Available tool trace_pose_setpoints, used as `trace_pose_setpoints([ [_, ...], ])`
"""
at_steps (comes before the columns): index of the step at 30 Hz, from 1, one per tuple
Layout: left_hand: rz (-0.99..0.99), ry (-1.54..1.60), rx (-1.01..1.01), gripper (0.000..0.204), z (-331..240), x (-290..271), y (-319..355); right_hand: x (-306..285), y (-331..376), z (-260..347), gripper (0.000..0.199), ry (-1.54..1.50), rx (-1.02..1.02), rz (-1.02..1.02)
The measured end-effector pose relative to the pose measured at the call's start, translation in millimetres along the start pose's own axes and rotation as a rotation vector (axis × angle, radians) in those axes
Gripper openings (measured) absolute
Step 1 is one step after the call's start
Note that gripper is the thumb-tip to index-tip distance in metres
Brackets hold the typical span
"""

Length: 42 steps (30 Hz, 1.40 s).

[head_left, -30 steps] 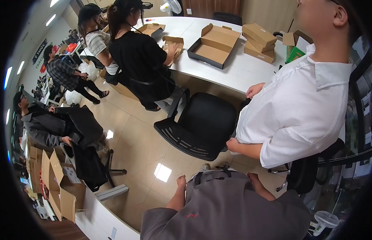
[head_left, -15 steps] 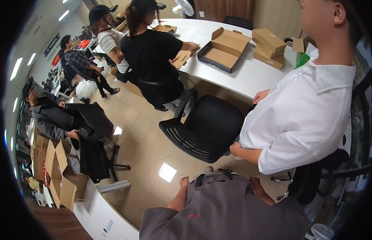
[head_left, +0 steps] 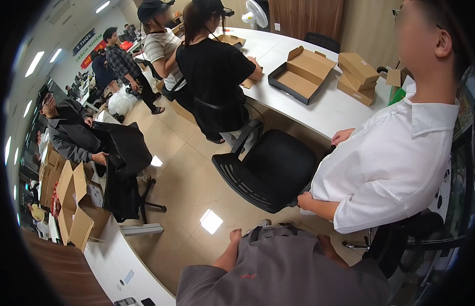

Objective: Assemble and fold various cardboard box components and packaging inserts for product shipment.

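My left hand hangs by the left side of my grey shirt, fingers curled closed with nothing visible in them. My right hand shows only in part at the shirt's other side; its fingers are hidden. Ahead of me stands a black mesh office chair, apart from both hands. A person in a white shirt is close on my right, one hand on or beside the chair and the other near the table edge.
A white table bears an open cardboard box and stacked brown boxes. At it stands a person in black. To the left, someone holds a black chair near an open carton. A white desk curves at lower left.
The view has tilted and shifted, so the surroundings sit lower and further right. The person in black has drawn the outstretched hand closer. My hands stay at my sides.
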<state>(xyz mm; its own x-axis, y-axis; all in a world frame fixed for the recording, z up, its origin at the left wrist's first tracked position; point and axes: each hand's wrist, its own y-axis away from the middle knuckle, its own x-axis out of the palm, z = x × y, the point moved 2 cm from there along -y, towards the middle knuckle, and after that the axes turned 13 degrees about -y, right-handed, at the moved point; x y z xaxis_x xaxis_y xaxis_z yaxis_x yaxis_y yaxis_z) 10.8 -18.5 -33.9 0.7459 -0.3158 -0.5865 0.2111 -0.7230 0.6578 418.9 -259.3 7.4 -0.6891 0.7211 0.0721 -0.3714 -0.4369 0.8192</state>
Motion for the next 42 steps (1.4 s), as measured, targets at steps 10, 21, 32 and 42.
trace_pose_setpoints([
  [10, 0.008, 0.037, -0.049, 0.038, 5, 3, -2, 16, 10, 26, 0.027, -0.068, 0.054, -0.144],
  [21, 0.007, 0.041, -0.094, 0.036, 5, 5, 7, 4, 8, 20, 0.028, 0.029, 0.008, -0.047],
  [32, 0.024, 0.057, -0.079, 0.036, 1, 0, 12, 5, 1, 13, 0.024, 0.069, 0.067, -0.173],
  [42, 0.016, 0.037, -0.105, 0.04, 2, 0, 12, 6, 3, 12, 0.024, -0.109, 0.124, -0.17],
])
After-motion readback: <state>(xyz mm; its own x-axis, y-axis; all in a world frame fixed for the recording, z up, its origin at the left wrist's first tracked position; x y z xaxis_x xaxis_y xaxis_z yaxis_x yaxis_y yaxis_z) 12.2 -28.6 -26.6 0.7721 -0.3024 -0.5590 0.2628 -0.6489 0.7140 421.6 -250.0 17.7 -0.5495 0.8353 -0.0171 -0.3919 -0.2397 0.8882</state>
